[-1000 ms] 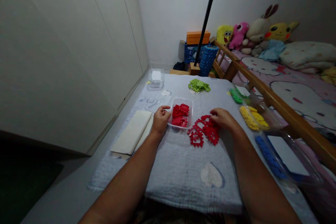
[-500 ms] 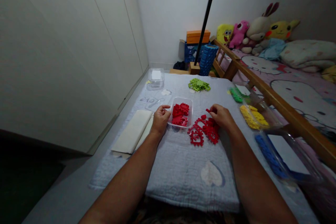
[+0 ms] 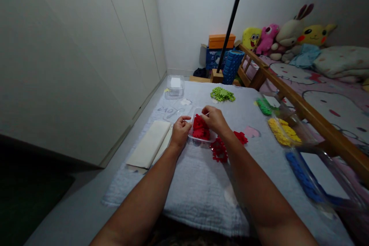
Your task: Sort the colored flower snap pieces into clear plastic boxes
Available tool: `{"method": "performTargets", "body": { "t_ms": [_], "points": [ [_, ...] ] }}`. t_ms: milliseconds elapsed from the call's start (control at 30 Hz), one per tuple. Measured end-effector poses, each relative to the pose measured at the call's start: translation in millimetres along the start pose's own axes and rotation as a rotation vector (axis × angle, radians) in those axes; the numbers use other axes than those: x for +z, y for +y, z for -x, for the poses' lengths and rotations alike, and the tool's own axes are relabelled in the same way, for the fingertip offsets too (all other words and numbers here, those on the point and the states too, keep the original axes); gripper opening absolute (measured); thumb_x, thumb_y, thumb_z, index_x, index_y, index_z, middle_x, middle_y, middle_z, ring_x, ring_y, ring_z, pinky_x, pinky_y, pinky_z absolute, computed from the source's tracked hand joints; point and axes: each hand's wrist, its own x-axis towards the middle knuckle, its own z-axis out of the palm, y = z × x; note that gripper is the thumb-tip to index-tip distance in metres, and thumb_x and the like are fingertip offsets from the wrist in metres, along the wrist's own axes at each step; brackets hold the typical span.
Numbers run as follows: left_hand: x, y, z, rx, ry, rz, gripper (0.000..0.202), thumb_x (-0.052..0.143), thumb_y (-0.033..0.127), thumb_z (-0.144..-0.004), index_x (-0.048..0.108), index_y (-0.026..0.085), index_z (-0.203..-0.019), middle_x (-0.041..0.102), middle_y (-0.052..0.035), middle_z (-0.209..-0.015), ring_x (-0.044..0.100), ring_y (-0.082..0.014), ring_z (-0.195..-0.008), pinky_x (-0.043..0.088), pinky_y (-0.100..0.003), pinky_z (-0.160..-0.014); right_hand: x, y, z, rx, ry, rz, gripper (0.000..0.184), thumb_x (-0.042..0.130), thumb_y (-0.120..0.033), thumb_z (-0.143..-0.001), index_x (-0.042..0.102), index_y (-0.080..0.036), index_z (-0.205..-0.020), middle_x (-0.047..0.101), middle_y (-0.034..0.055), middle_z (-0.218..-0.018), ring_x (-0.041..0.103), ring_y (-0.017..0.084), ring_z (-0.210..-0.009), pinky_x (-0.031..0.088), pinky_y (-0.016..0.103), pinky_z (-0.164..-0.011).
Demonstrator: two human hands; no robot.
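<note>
A small clear plastic container (image 3: 192, 135) with red puzzle pieces (image 3: 199, 127) in it sits on a pale blue quilt (image 3: 201, 184). My left hand (image 3: 180, 130) grips the container's left rim with curled fingers. My right hand (image 3: 213, 118) is over the container, fingers bent down onto the red pieces inside. More loose red pieces (image 3: 220, 150) lie on the quilt just right of the container, partly hidden by my right forearm.
A pile of lime-green pieces (image 3: 221, 94) and an empty clear tub (image 3: 175, 85) lie farther back. Bags of green (image 3: 263, 106), yellow (image 3: 279, 130) and blue pieces (image 3: 302, 178) line the right side by a wooden bed rail (image 3: 305, 109). A folded white cloth (image 3: 150, 144) lies at left.
My right hand has moved left from the loose red pile to above the container. The left hand stays on the container's rim. The camera shifted slightly.
</note>
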Motion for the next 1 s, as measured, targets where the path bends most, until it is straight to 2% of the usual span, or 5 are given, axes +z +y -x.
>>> {"method": "performTargets", "body": {
  "t_ms": [233, 500, 700, 900, 1000],
  "points": [
    [0.7, 2, 0, -0.010, 0.003, -0.012, 0.034, 0.072, 0.033, -0.068, 0.063, 0.019, -0.098, 0.044, 0.0112, -0.054, 0.038, -0.0099, -0.050, 0.027, -0.024, -0.053, -34, 40, 22, 0.042, 0.060, -0.120, 0.010, 0.062, -0.024, -0.087, 0.071, -0.020, -0.090, 0.075, 0.0040, -0.087, 0.064, 0.017, -0.072, 0.049, 0.029, -0.075],
    [-0.3, 0, 0, 0.012, 0.007, -0.038, 0.036, 0.072, 0.034, -0.068, 0.063, 0.019, -0.099, 0.044, 0.0113, -0.054, 0.036, -0.0096, -0.049, 0.026, -0.024, -0.052, -52, 93, 51, 0.200, -0.067, 0.251, 0.018, 0.068, -0.022, -0.086, 0.078, -0.019, -0.102, 0.080, 0.0101, -0.110, 0.070, 0.023, -0.102, 0.049, 0.033, -0.093],
    [-1.7, -1, 0, 0.009, 0.009, -0.046, 0.037, 0.072, 0.034, -0.067, 0.064, 0.018, -0.099, 0.044, 0.0111, -0.054, 0.036, -0.0096, -0.049, 0.027, -0.023, -0.052, -42, 95, 59, 0.217, -0.201, 0.369, 0.018, 0.066, -0.016, -0.087, 0.080, -0.022, -0.096, 0.080, 0.0089, -0.105, 0.069, 0.024, -0.102, 0.047, 0.033, -0.092],
    [-3.2, -5, -2, 0.008, 0.002, -0.044, 0.036, 0.072, 0.034, -0.069, 0.064, 0.018, -0.101, 0.044, 0.0114, -0.056, 0.036, -0.0089, -0.049, 0.027, -0.023, -0.053, -42, 79, 59, 0.049, 0.149, 0.092, 0.016, 0.063, -0.024, -0.092, 0.074, -0.024, -0.102, 0.078, 0.0089, -0.110, 0.066, 0.027, -0.105, 0.048, 0.041, -0.098],
    [-3.3, -6, -2, 0.005, 0.001, -0.043, 0.037, 0.073, 0.035, -0.069, 0.064, 0.018, -0.101, 0.044, 0.0114, -0.056, 0.036, -0.0089, -0.049, 0.027, -0.023, -0.052, -31, 59, 60, -0.085, 0.171, 0.012, 0.015, 0.065, -0.024, -0.091, 0.074, -0.025, -0.104, 0.078, 0.0094, -0.113, 0.063, 0.030, -0.114, 0.045, 0.046, -0.104]
  ]
}}
